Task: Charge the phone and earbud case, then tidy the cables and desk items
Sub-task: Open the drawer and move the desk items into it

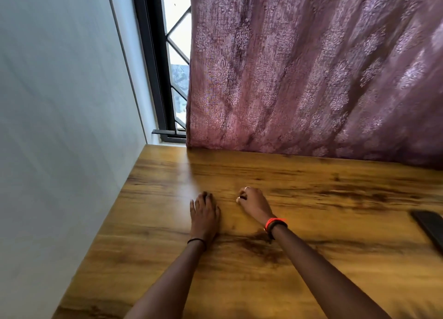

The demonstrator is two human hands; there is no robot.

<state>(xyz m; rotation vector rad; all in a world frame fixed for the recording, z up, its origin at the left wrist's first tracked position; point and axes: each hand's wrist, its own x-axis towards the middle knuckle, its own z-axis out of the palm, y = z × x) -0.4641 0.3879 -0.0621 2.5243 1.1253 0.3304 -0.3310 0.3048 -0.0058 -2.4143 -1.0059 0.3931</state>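
Both my hands lie on the wooden desk [311,223]. My left hand [203,213] rests palm down with its fingertips bent onto the wood and nothing in it. A little to the right, my right hand [254,202] has its fingers curled under; something small and pale shows at the fingertips, too small to identify. A dark phone [429,227] lies flat at the desk's right edge, partly cut off by the frame and well away from both hands. No cable or earbud case is in view.
A white wall [60,127] borders the desk on the left. A purple patterned curtain [311,67] hangs down to the desk's far edge, with a dark-framed window [167,79] showing beside it.
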